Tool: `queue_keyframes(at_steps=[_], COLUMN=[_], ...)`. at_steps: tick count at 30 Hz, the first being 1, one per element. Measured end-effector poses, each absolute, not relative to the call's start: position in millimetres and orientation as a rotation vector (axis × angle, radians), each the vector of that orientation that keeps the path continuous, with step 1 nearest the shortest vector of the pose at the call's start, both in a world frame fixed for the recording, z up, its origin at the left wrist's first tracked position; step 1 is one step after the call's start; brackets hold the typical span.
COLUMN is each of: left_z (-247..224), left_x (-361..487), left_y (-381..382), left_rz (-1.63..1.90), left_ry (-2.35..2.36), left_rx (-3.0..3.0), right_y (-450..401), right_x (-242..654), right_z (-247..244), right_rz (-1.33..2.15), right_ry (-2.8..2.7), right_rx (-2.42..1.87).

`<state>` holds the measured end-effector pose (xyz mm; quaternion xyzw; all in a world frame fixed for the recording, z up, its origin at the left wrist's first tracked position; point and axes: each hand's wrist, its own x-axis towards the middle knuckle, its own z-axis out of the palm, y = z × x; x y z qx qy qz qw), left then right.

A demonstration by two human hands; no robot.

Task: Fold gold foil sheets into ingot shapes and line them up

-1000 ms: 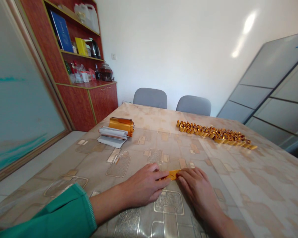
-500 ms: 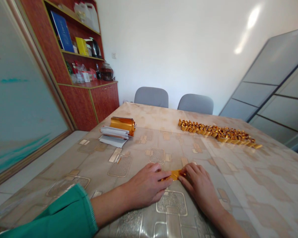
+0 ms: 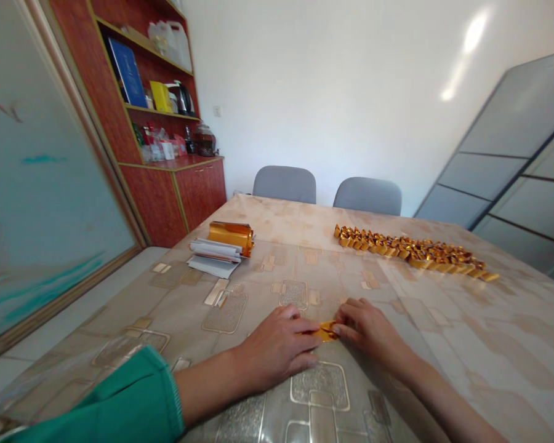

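Red wooden cabinet [image 3: 156,209] shelves are stocked with a kettle [image 3: 183,99] and bottles [image 3: 150,144], and a glass jar [image 3: 204,140] is stood on top. A small gold foil piece [image 3: 327,331] is pinched on the patterned table cover [image 3: 253,289] between the left hand [image 3: 277,347] and right hand [image 3: 367,329], both held low with curled fingers.

Folded foil [image 3: 327,331]: glossy, metallic gold. Table cover [image 3: 489,344]: smooth, glossy clear plastic. Stacked paper [image 3: 211,266]: matt white. Cabinet door [image 3: 200,194]: polished reddish wood
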<state>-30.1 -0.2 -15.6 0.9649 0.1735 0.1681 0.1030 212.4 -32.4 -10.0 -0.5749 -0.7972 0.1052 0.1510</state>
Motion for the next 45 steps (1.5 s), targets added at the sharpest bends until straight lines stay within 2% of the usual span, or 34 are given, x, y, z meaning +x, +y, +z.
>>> queue_keyframes(at_steps=[9, 24, 36, 42, 45], left_z=[-14.8, -1.5, -12.3, -7.0, -4.9], left_x=[-13.2, 0.0, 2.4, 0.7, -1.4], left_y=[4.4, 9.3, 13.1, 12.2, 13.1], left_rz=[0.555, 0.415, 0.633, 0.759, 0.767], left_ry=[0.67, 1.056, 0.961, 0.926, 0.897], left_rx=[2.649, 2.392, 1.989, 1.973, 1.98], right_y=[-4.4, -16.4, -16.0, -11.3, -11.7], right_x=[216.0, 208.2, 203.4, 197.5, 195.2], right_z=[0.7, -1.6, 5.1, 14.3, 16.9], right_rz=[0.561, 0.699, 0.705, 0.418, 0.44], right_ry=[-2.381, -2.226, -2.055, -2.139, -2.112], right_rx=[-1.442, -1.388, -1.258, -1.062, -1.01])
